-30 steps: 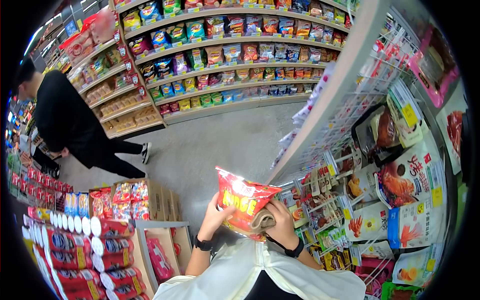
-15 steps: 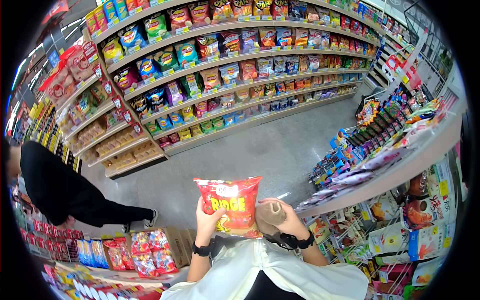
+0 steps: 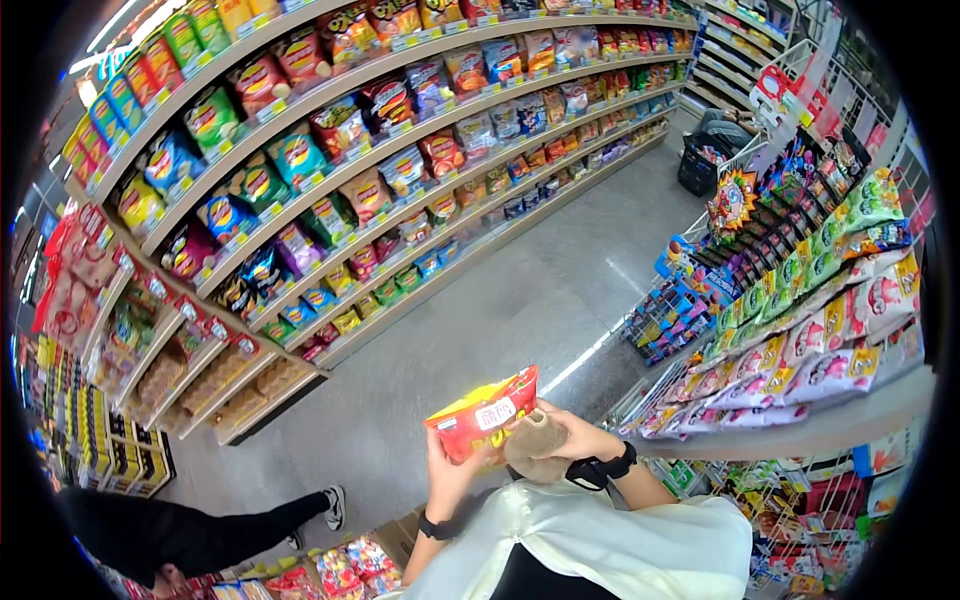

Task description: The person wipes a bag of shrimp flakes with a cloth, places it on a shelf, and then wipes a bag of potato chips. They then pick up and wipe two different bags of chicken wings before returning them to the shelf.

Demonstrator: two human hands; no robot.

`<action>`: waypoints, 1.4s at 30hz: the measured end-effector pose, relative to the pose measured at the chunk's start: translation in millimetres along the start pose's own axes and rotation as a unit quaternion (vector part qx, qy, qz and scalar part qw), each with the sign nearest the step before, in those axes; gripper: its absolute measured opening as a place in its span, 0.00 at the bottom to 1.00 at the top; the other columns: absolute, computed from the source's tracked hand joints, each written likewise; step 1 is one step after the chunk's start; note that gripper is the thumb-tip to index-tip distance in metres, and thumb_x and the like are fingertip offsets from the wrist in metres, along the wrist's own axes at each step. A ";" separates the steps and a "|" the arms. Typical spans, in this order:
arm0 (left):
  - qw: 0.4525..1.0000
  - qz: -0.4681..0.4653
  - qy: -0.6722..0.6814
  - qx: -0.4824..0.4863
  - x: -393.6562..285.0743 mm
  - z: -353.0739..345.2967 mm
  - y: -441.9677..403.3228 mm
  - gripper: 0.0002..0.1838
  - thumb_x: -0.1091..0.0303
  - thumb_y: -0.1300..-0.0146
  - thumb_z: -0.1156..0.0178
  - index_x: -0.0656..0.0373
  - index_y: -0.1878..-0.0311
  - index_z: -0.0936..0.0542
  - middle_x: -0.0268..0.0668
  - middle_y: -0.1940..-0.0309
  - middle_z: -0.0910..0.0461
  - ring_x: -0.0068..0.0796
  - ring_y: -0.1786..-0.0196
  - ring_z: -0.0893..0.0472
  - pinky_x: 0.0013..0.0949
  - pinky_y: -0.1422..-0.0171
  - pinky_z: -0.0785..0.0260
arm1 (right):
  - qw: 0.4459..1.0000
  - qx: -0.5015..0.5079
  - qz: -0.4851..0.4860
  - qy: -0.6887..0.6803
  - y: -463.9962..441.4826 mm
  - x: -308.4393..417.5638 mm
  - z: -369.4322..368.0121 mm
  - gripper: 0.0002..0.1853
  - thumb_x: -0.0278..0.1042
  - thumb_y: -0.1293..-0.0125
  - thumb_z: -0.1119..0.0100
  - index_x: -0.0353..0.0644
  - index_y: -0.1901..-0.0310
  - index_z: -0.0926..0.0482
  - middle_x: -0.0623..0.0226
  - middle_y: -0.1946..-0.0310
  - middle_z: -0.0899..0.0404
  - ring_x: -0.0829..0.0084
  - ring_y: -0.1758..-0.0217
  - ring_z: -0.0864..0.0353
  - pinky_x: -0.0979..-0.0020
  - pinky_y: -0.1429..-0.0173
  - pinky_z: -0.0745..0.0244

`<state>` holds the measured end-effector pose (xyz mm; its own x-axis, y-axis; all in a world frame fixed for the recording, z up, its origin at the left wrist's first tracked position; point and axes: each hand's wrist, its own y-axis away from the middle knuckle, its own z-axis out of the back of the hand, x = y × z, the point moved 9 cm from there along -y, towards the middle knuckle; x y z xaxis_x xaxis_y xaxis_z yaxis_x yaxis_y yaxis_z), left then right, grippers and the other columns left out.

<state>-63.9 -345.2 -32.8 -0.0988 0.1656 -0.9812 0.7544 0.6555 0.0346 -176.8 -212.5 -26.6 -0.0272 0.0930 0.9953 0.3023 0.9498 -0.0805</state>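
A red and yellow snack bag (image 3: pixel 478 418), part of its "RIDGE" lettering showing, is tilted in front of my body. My left hand (image 3: pixel 452 474) is closed on its left side, thumb on the front. My right hand (image 3: pixel 584 438) is closed around a soft-looking taupe item (image 3: pixel 535 442) whose kind I cannot make out. That item overlaps the bag's lower right part. Fingertips of my right hand are near the bag's right edge; whether they touch it I cannot tell. Dark bands circle both wrists.
Shelves of chip bags (image 3: pixel 368 195) curve across the front and left. Hanging snack packs (image 3: pixel 800 350) stand close on the right. A person in black trousers (image 3: pixel 215 528) is at the lower left. A black basket (image 3: pixel 700 165) sits farther off on the grey floor (image 3: pixel 470 310).
My view has swung, so the shelves slant more steeply. The bag has tipped back, showing its top edge, and the taupe item now covers its lower right. The person's leg appears lower.
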 end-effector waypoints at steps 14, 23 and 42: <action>0.939 -0.093 -0.210 0.257 -30.9 -114.2 -237.6 0.25 0.75 0.51 0.34 0.63 0.48 0.28 0.39 0.50 0.27 0.26 0.49 0.26 0.29 0.45 0.33 | 0.969 -0.248 0.016 0.000 -89.8 10.1 172.1 0.29 0.24 0.53 0.33 0.35 0.45 0.30 0.61 0.38 0.43 0.65 0.33 0.45 0.67 0.33 0.47; 0.909 -0.044 -0.165 0.380 9.8 -198.8 -294.4 0.15 0.77 0.47 0.38 0.63 0.55 0.22 0.40 0.57 0.22 0.27 0.55 0.23 0.27 0.50 0.31 | 0.921 -0.378 0.004 0.091 -67.6 25.1 227.0 0.27 0.26 0.53 0.33 0.37 0.48 0.27 0.60 0.39 0.41 0.64 0.35 0.42 0.67 0.35 0.42; 0.838 -0.100 -0.248 0.476 17.5 -276.4 -541.1 0.19 0.74 0.47 0.38 0.66 0.50 0.25 0.43 0.58 0.22 0.33 0.56 0.22 0.28 0.51 0.31 | 0.805 -0.449 -0.157 0.354 -234.7 27.1 394.1 0.20 0.33 0.55 0.37 0.46 0.56 0.23 0.62 0.54 0.27 0.58 0.56 0.24 0.63 0.56 0.26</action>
<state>-653.2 -493.3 -16.2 -0.1814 -0.3590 -0.9155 0.9542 -0.2895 -0.0755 -624.0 -315.1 -2.0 0.2165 -0.6056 0.7657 0.9625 0.2639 -0.0634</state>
